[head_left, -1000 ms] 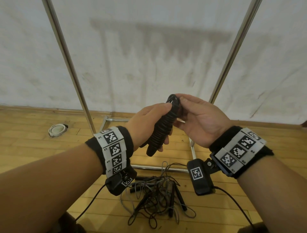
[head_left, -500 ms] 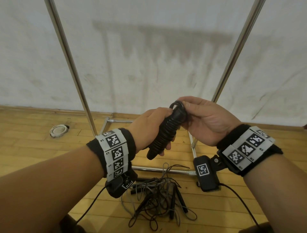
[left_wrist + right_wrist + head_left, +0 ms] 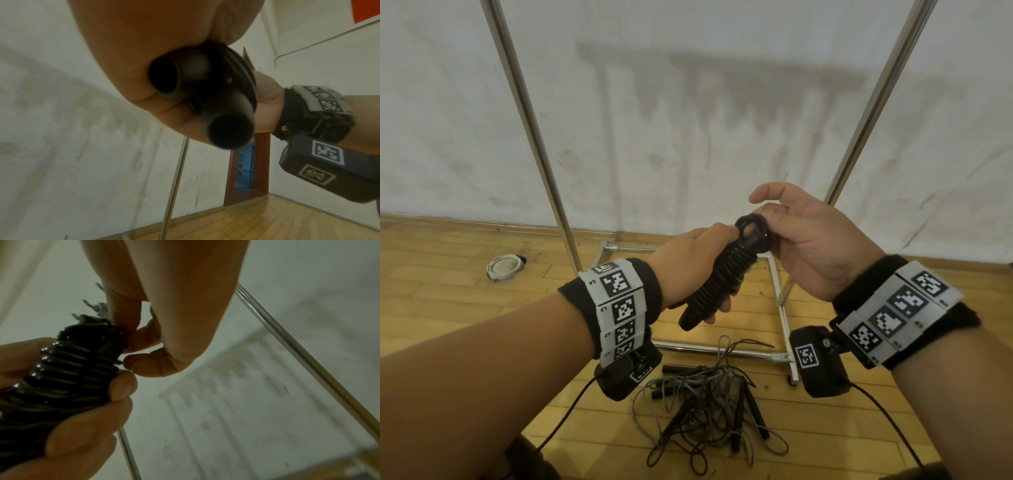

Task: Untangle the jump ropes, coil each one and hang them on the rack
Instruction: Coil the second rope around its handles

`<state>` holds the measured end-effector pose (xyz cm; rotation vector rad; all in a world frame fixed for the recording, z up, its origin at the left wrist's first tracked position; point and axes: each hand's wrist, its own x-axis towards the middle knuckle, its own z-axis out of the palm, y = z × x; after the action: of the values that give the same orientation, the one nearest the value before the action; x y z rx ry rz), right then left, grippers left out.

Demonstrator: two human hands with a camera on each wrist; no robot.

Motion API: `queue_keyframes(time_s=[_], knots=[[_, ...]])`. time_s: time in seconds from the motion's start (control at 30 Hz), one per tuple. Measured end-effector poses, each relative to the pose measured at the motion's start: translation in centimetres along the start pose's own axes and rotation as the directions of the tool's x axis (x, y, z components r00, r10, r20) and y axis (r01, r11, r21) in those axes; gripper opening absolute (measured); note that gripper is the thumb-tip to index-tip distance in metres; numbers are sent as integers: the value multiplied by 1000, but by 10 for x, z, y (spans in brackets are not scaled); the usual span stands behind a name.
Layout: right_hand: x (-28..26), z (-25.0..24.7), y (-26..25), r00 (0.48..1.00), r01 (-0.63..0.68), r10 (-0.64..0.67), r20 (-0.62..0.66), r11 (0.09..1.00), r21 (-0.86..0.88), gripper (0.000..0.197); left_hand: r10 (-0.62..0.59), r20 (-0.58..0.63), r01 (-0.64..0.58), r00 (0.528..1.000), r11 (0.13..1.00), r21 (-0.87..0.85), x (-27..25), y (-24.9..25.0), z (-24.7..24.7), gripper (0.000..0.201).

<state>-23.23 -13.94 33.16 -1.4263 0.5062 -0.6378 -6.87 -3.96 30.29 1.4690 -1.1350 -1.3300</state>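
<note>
Fingers of our left hand clamped the coiled rope to keep its turns tight, while our right hand pinched its top loop for hanging.

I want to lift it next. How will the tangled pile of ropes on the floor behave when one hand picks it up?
The tangled pile would probably sag and dangle, since its thin cords lie in loose loops. The handles caught in it may swing. It looks light, so the whole knot might rise together.

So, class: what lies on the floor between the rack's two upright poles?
In the head view, the rack's base frame; the tangled ropes lie nearer the camera.
</note>
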Motion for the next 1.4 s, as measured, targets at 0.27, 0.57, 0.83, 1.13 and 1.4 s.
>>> queue_keyframes(time_s=[0.27,0.57,0.83,1.13,1.4], knots=[[0,11,15,994,-97,107,-4,917,387,12,23,-13,-24,1000,996,-89,-2,-3,6,58],[0,7,17,995,-88,99,-12,933,350,19,53,-48,-59,997,991,-122,-3,4,6,62],[-2,0,14,986,-169,145,87,891,422,7,125,60,-124,990,992,-22,-11,4,9,59],[0,-3,-4,995,-82,88,-47,989,125,27,205,-121,-187,971,971,147,-10,9,4,49],[-5,4,-8,995,-10,4,-102,998,-60,45,215,-99,-152,972,887,436,-10,16,5,47]])
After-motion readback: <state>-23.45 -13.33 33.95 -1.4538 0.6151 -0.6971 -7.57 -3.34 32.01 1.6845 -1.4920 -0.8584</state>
